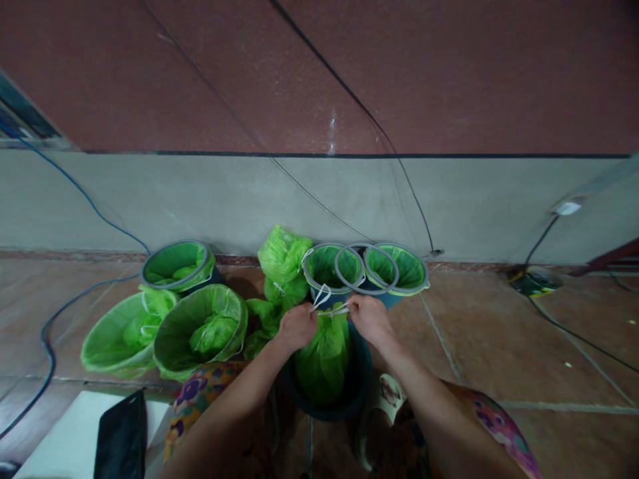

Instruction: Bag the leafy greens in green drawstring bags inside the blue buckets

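While the fingers of the left hand and right hand grip the white drawstring at opposite sides, the green bag, sitting inside the dark blue bucket, should probably cinch neatly under a steady, even pull.

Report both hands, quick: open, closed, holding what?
Left hand: closed, holding the white drawstring of the green bag.
Right hand: closed, also holding the white drawstring.
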`<state>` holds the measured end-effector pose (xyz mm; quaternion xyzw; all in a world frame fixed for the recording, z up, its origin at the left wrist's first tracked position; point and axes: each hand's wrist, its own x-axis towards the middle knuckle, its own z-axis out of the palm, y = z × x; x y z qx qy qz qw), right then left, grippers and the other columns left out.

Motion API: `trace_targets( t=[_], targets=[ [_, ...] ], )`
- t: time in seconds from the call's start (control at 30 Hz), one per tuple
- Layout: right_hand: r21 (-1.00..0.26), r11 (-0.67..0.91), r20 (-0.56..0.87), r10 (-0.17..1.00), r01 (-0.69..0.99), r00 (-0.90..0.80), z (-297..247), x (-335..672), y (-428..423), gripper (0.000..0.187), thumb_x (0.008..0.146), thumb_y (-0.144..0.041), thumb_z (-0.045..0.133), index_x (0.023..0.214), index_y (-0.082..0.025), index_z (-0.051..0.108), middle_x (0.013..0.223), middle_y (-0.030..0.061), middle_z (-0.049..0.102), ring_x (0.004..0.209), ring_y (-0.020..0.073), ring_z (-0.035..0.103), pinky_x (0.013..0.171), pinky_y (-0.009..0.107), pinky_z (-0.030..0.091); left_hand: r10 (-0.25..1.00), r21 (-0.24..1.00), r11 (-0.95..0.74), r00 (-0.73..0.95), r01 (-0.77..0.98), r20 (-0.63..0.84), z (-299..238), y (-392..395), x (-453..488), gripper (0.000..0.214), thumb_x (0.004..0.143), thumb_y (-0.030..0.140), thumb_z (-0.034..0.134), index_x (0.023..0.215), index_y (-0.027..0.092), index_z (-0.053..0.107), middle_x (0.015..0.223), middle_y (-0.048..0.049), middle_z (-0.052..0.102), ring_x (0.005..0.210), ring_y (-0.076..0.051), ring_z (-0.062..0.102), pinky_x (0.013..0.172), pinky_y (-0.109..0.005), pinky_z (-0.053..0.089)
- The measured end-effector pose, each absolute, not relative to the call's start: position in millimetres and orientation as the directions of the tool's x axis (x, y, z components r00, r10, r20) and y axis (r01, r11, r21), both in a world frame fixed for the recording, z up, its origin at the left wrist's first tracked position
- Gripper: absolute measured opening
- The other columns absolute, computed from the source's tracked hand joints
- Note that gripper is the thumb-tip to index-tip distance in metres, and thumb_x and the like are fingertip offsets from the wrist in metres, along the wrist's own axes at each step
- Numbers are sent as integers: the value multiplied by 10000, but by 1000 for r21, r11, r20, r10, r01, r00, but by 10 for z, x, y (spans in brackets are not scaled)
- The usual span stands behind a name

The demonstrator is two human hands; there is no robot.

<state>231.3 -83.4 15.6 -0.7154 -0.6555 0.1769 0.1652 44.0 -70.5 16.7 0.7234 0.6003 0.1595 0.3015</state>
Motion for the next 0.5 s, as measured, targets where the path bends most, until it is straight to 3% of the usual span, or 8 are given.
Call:
trace_targets(
  t=[0.1, 0.17, 0.23, 0.3, 0.37, 0.5],
  targets=[
    [-661, -70, -12, 997, 748, 82, 159, 2301, -821, 258, 868, -262, 455, 890, -207, 706, 727, 41, 706, 633, 172, 638, 634, 275, 441, 954, 888, 113, 200, 446, -222, 183, -651, 462, 250, 787, 263, 490, 554, 188, 541, 465, 21, 475, 474, -124, 490, 521, -236, 379],
    [-765, -52, 15, 995, 642, 99, 175, 2277, -828, 268, 872, -298, 452, 941, -209, 695, 738, 25, 709, 583, 158, 630, 610, 269, 455, 935, 951, 273, 194, 146, -298, 203, -634, 490, 203, 759, 283, 500, 591, 181, 550, 514, 18, 536, 454, -102, 477, 477, -220, 370],
    [-799, 6, 85, 991, 602, 104, 201, 2243, -847, 265, 864, -318, 472, 952, -207, 696, 791, 34, 723, 630, 167, 646, 636, 274, 466, 903, 915, 388, 245, -109, -354, 217, -635, 517, 168, 744, 291, 529, 626, 172, 534, 635, -19, 638, 499, -102, 545, 492, -215, 414],
    [-788, 87, 171, 982, 609, 81, 226, 2209, -868, 247, 847, -312, 497, 926, -206, 705, 837, 43, 732, 682, 175, 649, 661, 277, 465, 875, 853, 457, 296, -251, -382, 216, -646, 535, 186, 749, 307, 564, 641, 167, 506, 739, -64, 694, 571, -121, 619, 546, -229, 472],
    [-783, 129, 210, 976, 608, 63, 231, 2184, -880, 233, 834, -300, 509, 901, -204, 711, 831, 39, 732, 650, 165, 627, 640, 273, 456, 859, 814, 492, 325, -308, -396, 201, -656, 545, 214, 769, 328, 590, 666, 160, 506, 769, -88, 709, 624, -144, 661, 600, -251, 510],
    [-863, 101, 157, 985, 496, 72, 169, 2154, -863, 217, 808, -306, 535, 877, -198, 710, 789, 32, 721, 603, 147, 594, 606, 268, 447, 852, 790, 509, 328, -341, -408, 171, -660, 551, 216, 813, 335, 592, 724, 145, 541, 718, -68, 695, 615, -154, 673, 630, -277, 533]
  ],
)
